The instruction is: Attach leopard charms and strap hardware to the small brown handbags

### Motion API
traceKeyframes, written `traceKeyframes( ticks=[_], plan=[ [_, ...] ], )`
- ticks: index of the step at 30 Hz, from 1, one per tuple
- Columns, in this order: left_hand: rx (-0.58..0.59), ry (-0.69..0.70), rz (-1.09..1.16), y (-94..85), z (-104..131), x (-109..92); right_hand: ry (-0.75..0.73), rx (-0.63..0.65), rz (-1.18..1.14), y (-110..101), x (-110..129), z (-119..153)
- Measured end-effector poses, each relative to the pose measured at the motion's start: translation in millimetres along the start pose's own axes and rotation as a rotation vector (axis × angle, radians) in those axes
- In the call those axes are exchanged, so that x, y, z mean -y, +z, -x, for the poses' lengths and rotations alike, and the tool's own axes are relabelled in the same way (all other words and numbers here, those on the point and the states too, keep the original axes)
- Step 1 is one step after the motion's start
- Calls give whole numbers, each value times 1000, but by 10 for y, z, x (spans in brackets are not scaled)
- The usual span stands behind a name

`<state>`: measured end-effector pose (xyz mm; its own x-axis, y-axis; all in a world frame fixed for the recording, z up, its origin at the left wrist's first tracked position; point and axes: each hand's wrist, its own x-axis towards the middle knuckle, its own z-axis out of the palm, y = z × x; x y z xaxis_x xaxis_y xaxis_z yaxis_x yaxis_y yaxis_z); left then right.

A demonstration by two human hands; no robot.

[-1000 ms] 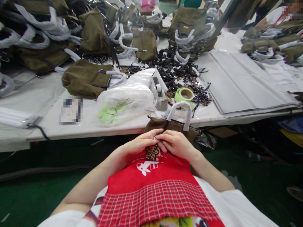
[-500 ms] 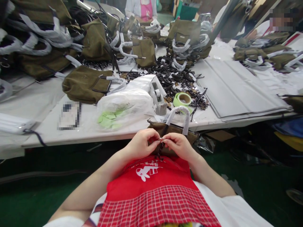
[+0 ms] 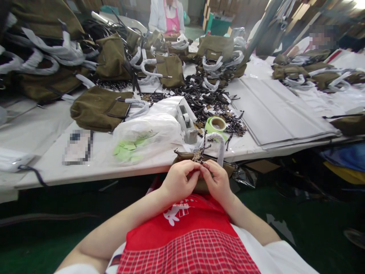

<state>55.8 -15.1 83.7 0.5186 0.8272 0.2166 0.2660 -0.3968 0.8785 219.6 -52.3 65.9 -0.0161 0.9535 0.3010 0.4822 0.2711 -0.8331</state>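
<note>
My left hand (image 3: 181, 179) and my right hand (image 3: 217, 180) meet at the fingertips above my red apron (image 3: 185, 217). Both pinch a small metal ring at the end of a dark braided charm (image 3: 199, 154), which sticks up past the fingers toward the table. Behind and partly under my hands is an olive bag (image 3: 182, 156) with a white-wrapped handle (image 3: 220, 146). The fingers hide most of the ring, and whether it is joined to the bag cannot be made out.
On the white table (image 3: 57, 173) lie a green tape roll (image 3: 216, 125), a tape dispenser (image 3: 186, 122), a plastic bag with green pieces (image 3: 148, 133), a phone (image 3: 77, 147), another olive bag (image 3: 99, 108) and heaped charms (image 3: 235, 123). A person (image 3: 167, 19) is across the table.
The braided charm hung below my fingers before and now points up, away from me. My hands are closer together. The view has shifted slightly.
</note>
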Motion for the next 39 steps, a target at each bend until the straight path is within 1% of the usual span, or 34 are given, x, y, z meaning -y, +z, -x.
traceKeyframes(
  ticks=[1,3,5,6,8,9,10,12,15,17,19,21,23,24,26,27,29,30,32,34,36,37,39],
  plan=[
    [-11,-6,-1,-13,-2,-7,3,10,-22,-26,-23,-8],
    [-73,-31,-22,-51,-12,-17,17,45,-42,-85,-62,-24],
    [-119,-47,-74,-93,-38,-17,36,138,-26,-136,-88,-36],
    [-97,-43,-100,-108,-60,-10,44,195,-10,-155,-96,-37],
    [32,-13,-124,-120,-111,18,55,282,25,-175,-103,-31],
    [97,1,-118,-115,-135,39,65,295,32,-177,-103,-24],
    [140,3,-101,-104,-155,63,86,288,23,-174,-103,-15],
    [156,-36,-30,-76,-178,111,179,234,-73,-160,-105,4],
    [134,-151,135,-52,-176,160,368,124,-383,-123,-137,24],
    [122,-162,159,-56,-169,167,451,80,-570,-93,-176,31],
    [63,-136,124,-59,-161,159,510,112,-711,-59,-213,40],
    [-6,-152,142,-37,-147,150,566,206,-849,-20,-233,58],
    [-62,-216,236,20,-122,144,610,265,-979,25,-232,87],
    [-83,-249,288,58,-107,144,629,263,-1031,46,-225,104],
    [-111,-299,382,144,-85,149,648,208,-1101,74,-208,137],
    [-103,-317,429,186,-83,156,641,171,-1121,76,-202,151],
    [-31,-334,491,258,-114,187,607,109,-1130,52,-201,172],
    [9,-328,488,289,-151,213,589,83,-1125,26,-207,181],
    [58,-290,390,348,-275,287,567,44,-1120,-45,-229,198],
    [57,-250,212,419,-460,376,568,20,-1132,-123,-257,220],
    [102,-236,14,520,-681,454,582,9,-1153,-188,-284,250],
    [158,-241,-88,583,-793,484,595,7,-1165,-212,-297,268],
    [307,-259,-267,733,-997,523,629,10,-1195,-243,-321,307]
  ],
)
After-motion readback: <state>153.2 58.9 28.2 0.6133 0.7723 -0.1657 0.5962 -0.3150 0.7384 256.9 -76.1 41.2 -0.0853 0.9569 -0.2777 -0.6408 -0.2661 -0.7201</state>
